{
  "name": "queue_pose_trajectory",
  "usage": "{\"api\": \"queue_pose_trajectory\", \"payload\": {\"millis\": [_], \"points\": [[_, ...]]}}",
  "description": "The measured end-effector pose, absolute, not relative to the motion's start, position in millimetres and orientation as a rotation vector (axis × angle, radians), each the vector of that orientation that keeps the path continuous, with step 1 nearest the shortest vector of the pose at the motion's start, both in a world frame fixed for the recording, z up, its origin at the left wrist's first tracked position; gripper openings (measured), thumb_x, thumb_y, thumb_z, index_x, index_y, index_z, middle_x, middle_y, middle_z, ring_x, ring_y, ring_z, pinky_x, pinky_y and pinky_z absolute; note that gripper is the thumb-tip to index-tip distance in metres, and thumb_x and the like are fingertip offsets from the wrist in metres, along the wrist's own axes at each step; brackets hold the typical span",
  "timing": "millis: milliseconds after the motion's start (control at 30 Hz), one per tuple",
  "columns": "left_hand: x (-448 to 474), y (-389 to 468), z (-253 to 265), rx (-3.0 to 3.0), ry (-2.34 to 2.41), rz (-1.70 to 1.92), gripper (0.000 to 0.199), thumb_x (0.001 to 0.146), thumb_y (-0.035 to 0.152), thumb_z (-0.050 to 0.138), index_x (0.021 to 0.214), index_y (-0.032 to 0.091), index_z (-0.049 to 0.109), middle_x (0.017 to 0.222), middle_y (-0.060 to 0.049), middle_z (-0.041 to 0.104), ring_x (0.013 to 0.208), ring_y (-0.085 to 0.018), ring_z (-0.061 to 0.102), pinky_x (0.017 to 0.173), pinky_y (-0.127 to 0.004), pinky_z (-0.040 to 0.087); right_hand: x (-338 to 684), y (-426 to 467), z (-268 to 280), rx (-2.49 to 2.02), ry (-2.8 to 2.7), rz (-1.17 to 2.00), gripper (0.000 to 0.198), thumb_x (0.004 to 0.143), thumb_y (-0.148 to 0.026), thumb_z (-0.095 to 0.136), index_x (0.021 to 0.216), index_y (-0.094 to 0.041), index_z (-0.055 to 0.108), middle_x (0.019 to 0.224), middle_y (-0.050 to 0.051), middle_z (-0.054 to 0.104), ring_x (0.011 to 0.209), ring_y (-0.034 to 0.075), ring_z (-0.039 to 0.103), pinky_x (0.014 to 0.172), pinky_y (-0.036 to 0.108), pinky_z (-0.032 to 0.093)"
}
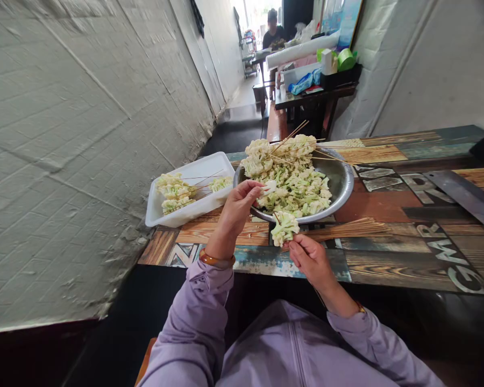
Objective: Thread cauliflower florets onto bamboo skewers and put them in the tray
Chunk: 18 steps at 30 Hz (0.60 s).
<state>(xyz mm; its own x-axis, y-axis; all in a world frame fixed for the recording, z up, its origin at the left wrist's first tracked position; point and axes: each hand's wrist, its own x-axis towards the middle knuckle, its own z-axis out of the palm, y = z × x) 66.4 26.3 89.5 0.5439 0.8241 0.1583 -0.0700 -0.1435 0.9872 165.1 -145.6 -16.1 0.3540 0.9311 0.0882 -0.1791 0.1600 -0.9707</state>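
Note:
My left hand (239,203) is above the near left rim of a metal bowl (344,188), its thumb and fingers pinched on a small whitish cauliflower piece (269,186). My right hand (311,259) is lower, in front of the bowl, closed on a thin skewer whose tip pokes out of a threaded cauliflower floret (284,229). Loose cut cauliflower (302,188) fills much of the bowl. Several loaded cauliflower skewers (280,153) lie across its far side, their sticks pointing outward. A bundle of bare bamboo skewers (350,228) lies on the table right of my right hand.
On the left, a white plastic tray (161,219) holds more cauliflower skewers. A cleaver (463,193) rests at the table's right. The patterned table (387,263) stands near a brick-textured wall (64,161). Farther back are a cluttered table (294,99) and a seated person (272,35).

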Motion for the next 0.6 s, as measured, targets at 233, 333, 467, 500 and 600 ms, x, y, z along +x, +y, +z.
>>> {"api": "queue_pose_trajectory", "payload": {"millis": [233, 333, 467, 500, 600], "points": [[48, -8, 91, 1.249, 0.635, 0.843, 0.031, 0.075, 0.041, 0.074, 0.09, 0.016, 0.062, 0.081, -0.004, 0.068, 0.066, -0.013, 0.065, 0.054, -0.021, 0.045, 164, -149, -13, -1.152, -0.866, 0.909, 0.03, 0.092, -0.045, 0.054, 0.087, -0.018, 0.064, 0.049, -0.008, 0.041, 0.042, 0.007, 0.032, 0.041, 0.021, 0.027], [43, -18, 86, 1.189, 0.629, 0.845, 0.03, 0.073, 0.037, 0.076, 0.091, 0.015, 0.067, 0.087, -0.006, 0.07, 0.071, -0.013, 0.065, 0.06, -0.023, 0.048, 163, -153, -8, -1.163, -0.882, 0.904, 0.03, 0.093, -0.044, 0.053, 0.087, -0.017, 0.064, 0.048, -0.008, 0.04, 0.041, 0.007, 0.032, 0.041, 0.021, 0.026], [39, -24, 77, 1.151, 0.637, 0.898, 0.025, 0.07, 0.03, 0.078, 0.089, 0.016, 0.069, 0.087, -0.004, 0.07, 0.07, -0.012, 0.064, 0.059, -0.022, 0.045, 159, -160, -1, -1.197, -0.901, 0.939, 0.03, 0.094, -0.044, 0.053, 0.088, -0.017, 0.065, 0.048, -0.008, 0.039, 0.042, 0.007, 0.031, 0.041, 0.02, 0.025], [39, -25, 75, 1.148, 0.645, 0.924, 0.024, 0.07, 0.029, 0.078, 0.088, 0.016, 0.069, 0.085, -0.004, 0.069, 0.068, -0.011, 0.064, 0.058, -0.021, 0.044, 158, -161, 1, -1.204, -0.899, 0.954, 0.03, 0.094, -0.044, 0.053, 0.088, -0.017, 0.065, 0.049, -0.008, 0.039, 0.041, 0.007, 0.031, 0.04, 0.02, 0.025], [38, -28, 71, 1.137, 0.673, 0.988, 0.021, 0.07, 0.027, 0.076, 0.085, 0.016, 0.068, 0.079, -0.002, 0.067, 0.063, -0.009, 0.06, 0.053, -0.02, 0.039, 153, -165, 4, -1.226, -0.892, 0.977, 0.031, 0.093, -0.046, 0.053, 0.088, -0.017, 0.064, 0.048, -0.008, 0.038, 0.041, 0.007, 0.03, 0.038, 0.02, 0.023]]}}
